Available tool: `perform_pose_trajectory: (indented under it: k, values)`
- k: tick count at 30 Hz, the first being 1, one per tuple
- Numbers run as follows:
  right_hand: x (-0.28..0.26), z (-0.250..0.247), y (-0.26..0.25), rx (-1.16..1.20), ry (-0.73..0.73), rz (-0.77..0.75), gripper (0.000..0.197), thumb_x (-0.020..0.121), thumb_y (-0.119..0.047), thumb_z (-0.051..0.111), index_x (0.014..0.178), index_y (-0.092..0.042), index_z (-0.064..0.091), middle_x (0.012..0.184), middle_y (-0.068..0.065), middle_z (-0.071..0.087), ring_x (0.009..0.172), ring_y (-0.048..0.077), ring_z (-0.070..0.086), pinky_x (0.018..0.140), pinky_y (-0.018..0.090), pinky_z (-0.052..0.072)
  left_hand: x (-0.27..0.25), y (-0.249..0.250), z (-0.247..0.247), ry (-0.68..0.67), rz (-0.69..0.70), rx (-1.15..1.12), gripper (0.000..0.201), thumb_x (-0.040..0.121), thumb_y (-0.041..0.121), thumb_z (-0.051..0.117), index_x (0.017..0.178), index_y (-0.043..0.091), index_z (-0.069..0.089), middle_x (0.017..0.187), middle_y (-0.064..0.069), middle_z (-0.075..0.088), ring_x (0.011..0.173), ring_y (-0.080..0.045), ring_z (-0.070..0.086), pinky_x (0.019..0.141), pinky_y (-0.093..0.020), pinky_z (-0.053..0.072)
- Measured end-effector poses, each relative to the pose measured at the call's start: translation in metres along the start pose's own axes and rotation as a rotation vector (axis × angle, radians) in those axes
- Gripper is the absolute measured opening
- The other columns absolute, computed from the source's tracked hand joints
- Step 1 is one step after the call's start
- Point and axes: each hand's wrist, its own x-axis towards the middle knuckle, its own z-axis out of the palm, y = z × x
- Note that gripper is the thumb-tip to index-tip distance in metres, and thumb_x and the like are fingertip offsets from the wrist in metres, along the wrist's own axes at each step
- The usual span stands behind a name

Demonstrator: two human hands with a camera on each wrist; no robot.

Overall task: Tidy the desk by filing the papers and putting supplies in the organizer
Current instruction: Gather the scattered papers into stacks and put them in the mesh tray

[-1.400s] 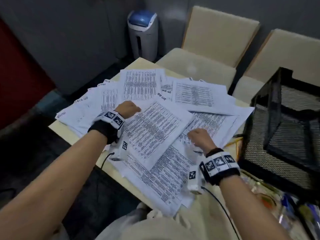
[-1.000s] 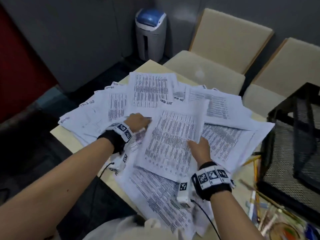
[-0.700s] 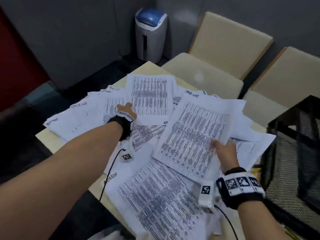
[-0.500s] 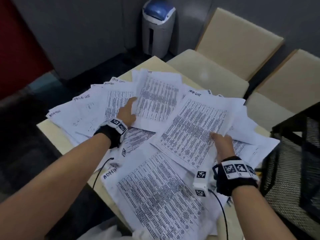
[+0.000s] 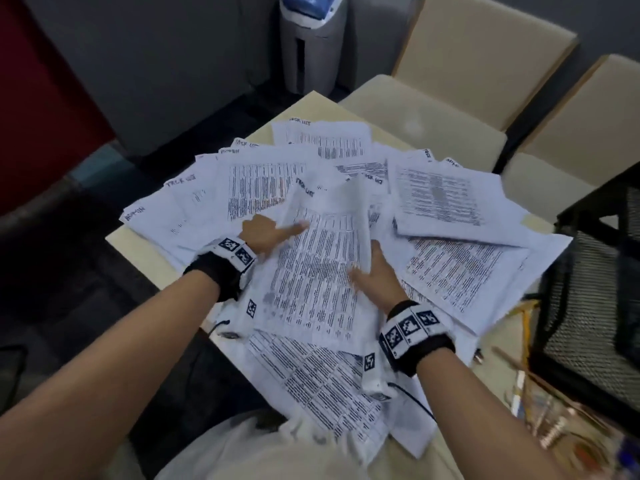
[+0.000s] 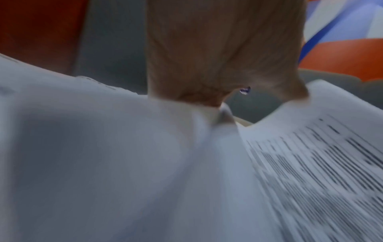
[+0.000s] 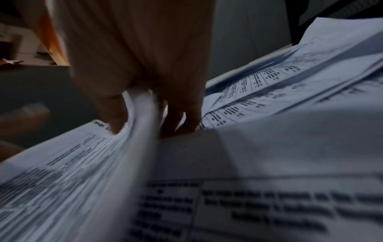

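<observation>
Both hands now gripping one printed sheet [image 5: 318, 268], left hand [image 5: 263, 233], right hand [image 5: 377, 275], mesh organizer [image 5: 595, 306] beside.

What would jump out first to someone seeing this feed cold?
The fan of printed papers covering nearly the whole desk. At its centre both hands hold one sheet lifted off the pile: the left hand grips its left edge and the right hand its right edge. After that, the black mesh organizer at the desk's right edge, with pens and other supplies scattered in front of it.
</observation>
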Motion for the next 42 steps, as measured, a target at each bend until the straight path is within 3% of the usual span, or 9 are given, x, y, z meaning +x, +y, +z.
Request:
perform_pose_trajectory:
  k: [5, 9, 12, 19, 26, 30, 33, 38, 42]
  values:
    - [-0.027, 0.001, 0.020, -0.112, -0.124, 0.030, 0.112, 0.068, -0.010, 0.081, 0.147, -0.025, 0.003, 0.135, 0.011, 0.045, 0.125, 0.025, 0.046, 0.102, 0.037, 0.042, 0.021, -0.017, 0.016, 0.275, -0.102, 0.334, 0.047, 0.088, 0.035, 0.056, 0.126, 0.007, 0.053, 0.149, -0.010, 0.031, 0.142, -0.030, 0.019, 0.116, -0.052, 0.015]
    - [-0.044, -0.023, 0.040, -0.273, -0.077, 0.100, 0.044, 0.080, 0.003, 0.064, 0.118, -0.013, 0.047, 0.100, 0.004, 0.056, 0.089, 0.022, 0.056, 0.061, 0.008, 0.041, 0.023, -0.030, -0.006, 0.225, -0.132, 0.237, 0.041, 0.087, 0.023, 0.060, 0.121, 0.003, 0.051, 0.127, -0.016, 0.050, 0.113, -0.032, 0.053, 0.091, -0.041, 0.044]
    - [-0.042, -0.058, 0.053, -0.193, 0.308, 0.127, 0.009, 0.083, 0.002, 0.056, 0.087, 0.006, 0.063, 0.087, 0.023, 0.064, 0.079, 0.031, 0.059, 0.057, 0.019, 0.038, 0.012, -0.033, -0.004, 0.193, -0.145, 0.125, 0.013, 0.091, 0.014, 0.054, 0.089, 0.002, 0.050, 0.079, -0.010, 0.052, 0.075, -0.027, 0.054, 0.056, -0.025, 0.041]
    - [-0.019, -0.048, 0.045, 0.255, 0.504, 0.420, 0.030, 0.094, -0.004, 0.041, 0.121, 0.008, 0.048, 0.069, 0.002, 0.043, 0.058, 0.015, 0.041, 0.046, 0.023, 0.034, -0.012, -0.028, 0.022, 0.198, -0.264, -0.346, 0.046, 0.095, 0.021, 0.050, 0.130, -0.007, 0.040, 0.129, -0.023, 0.051, 0.118, -0.038, 0.051, 0.096, -0.042, 0.044]
    - [-0.003, 0.023, 0.006, 0.424, 0.368, 0.370, 0.068, 0.092, -0.023, 0.055, 0.143, -0.005, 0.015, 0.146, 0.017, 0.033, 0.132, 0.033, 0.039, 0.111, 0.042, 0.035, -0.034, -0.001, 0.055, 0.126, -0.053, -0.321, 0.042, 0.097, 0.017, 0.041, 0.135, 0.003, 0.032, 0.103, -0.021, 0.054, 0.090, -0.036, 0.059, 0.071, -0.033, 0.044]
    - [-0.018, 0.015, 0.012, 0.192, 0.357, 0.302, 0.046, 0.092, 0.000, 0.043, 0.137, -0.006, 0.036, 0.119, 0.003, 0.048, 0.112, 0.028, 0.054, 0.087, 0.032, 0.046, -0.027, -0.006, 0.051, 0.207, -0.077, -0.114, 0.059, 0.094, 0.056, 0.028, 0.102, 0.009, 0.061, 0.116, -0.023, 0.055, 0.104, -0.035, 0.055, 0.091, -0.041, 0.047]
    - [-0.041, -0.007, 0.008, 0.032, 0.391, 0.189, 0.038, 0.095, -0.005, 0.041, 0.133, -0.006, 0.045, 0.101, 0.004, 0.059, 0.083, 0.020, 0.062, 0.071, 0.035, 0.054, -0.017, -0.031, 0.038, 0.219, -0.162, 0.067, 0.065, 0.089, 0.066, 0.020, 0.146, 0.035, 0.025, 0.159, -0.005, 0.005, 0.147, -0.033, 0.000, 0.115, -0.061, 0.005]
    - [-0.062, -0.055, -0.028, -0.169, 0.723, -0.185, 0.023, 0.093, -0.005, 0.047, 0.111, 0.002, 0.058, 0.088, 0.009, 0.055, 0.076, 0.017, 0.048, 0.061, 0.020, 0.031, -0.018, -0.059, 0.056, 0.047, -0.065, 0.269, 0.131, 0.025, 0.096, -0.018, 0.146, 0.046, -0.006, 0.157, 0.003, -0.023, 0.146, -0.032, -0.016, 0.111, -0.065, 0.000]
    - [-0.047, -0.071, -0.059, 0.039, 0.789, -0.298, 0.009, 0.093, -0.008, 0.047, 0.098, -0.011, 0.053, 0.082, 0.006, 0.051, 0.069, 0.017, 0.047, 0.046, 0.013, 0.032, -0.033, -0.056, 0.065, 0.021, 0.062, 0.418, 0.081, 0.081, 0.069, 0.043, 0.148, 0.040, 0.008, 0.160, -0.002, -0.009, 0.146, -0.035, -0.004, 0.115, -0.057, 0.012]
